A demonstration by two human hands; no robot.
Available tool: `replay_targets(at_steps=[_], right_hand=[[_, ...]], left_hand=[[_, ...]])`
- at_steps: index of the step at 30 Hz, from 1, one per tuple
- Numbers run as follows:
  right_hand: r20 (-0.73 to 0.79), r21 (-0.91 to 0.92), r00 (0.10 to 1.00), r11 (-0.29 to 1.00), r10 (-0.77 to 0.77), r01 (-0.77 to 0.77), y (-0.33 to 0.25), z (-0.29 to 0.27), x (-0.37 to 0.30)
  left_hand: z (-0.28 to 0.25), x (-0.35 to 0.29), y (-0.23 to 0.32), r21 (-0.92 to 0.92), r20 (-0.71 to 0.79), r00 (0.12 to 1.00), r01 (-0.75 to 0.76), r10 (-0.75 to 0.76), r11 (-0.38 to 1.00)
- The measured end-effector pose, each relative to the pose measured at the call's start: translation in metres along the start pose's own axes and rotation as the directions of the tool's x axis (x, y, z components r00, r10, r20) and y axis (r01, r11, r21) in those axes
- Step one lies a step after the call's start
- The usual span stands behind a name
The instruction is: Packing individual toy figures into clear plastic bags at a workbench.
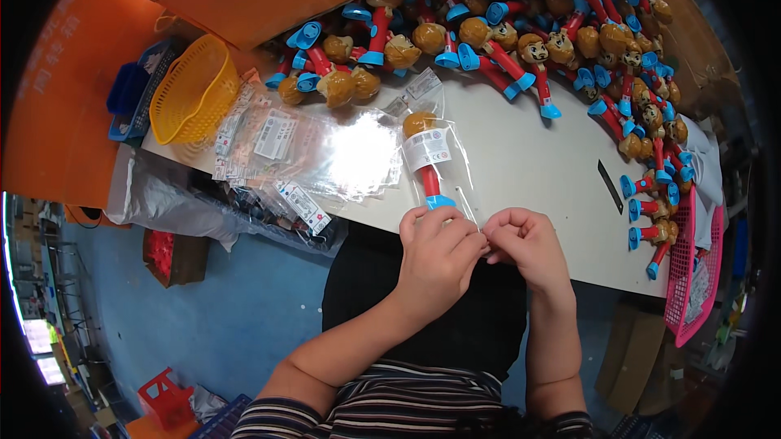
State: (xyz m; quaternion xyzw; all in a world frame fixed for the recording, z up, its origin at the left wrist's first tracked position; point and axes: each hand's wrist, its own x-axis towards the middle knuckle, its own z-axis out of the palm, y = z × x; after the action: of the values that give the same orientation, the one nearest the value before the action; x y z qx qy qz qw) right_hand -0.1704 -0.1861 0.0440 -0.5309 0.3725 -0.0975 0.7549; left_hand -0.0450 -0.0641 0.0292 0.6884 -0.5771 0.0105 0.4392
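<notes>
A toy figure point(429, 180) with a brown head, red body and blue foot end lies inside a clear plastic bag point(462, 164) at the table's front edge. A white printed label point(426, 148) covers its upper part. My left hand point(438, 256) is closed over the lower end of the bag, by the blue end of the figure. Beside it my right hand point(525, 245) pinches the bag's near corner, its fingertips almost meeting the left ones. Exactly what lies between the right fingertips is hidden.
Many similar figures point(533, 48) are heaped along the back and right of the table point(529, 154). Flat clear bags point(325, 150) lie in a stack at left, near a yellow basket point(195, 89). A black strip point(610, 187) and a pink basket point(691, 276) are at right.
</notes>
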Motion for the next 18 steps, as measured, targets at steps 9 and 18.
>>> replay_targets(at_steps=[9, 18], right_hand=[[-0.097, -0.008, 0.995, 1.000, -0.005, 0.005, 0.000, 0.002, 0.002], [0.033, 0.058, 0.999, 0.998, 0.039, -0.041, -0.005, -0.006, -0.001]], left_hand=[[-0.026, -0.018, -0.009, 0.013, 0.115, 0.979, -0.171, 0.168, 0.985], [-0.012, 0.000, 0.005, 0.075, 0.060, 0.998, -0.018, 0.014, 0.997]])
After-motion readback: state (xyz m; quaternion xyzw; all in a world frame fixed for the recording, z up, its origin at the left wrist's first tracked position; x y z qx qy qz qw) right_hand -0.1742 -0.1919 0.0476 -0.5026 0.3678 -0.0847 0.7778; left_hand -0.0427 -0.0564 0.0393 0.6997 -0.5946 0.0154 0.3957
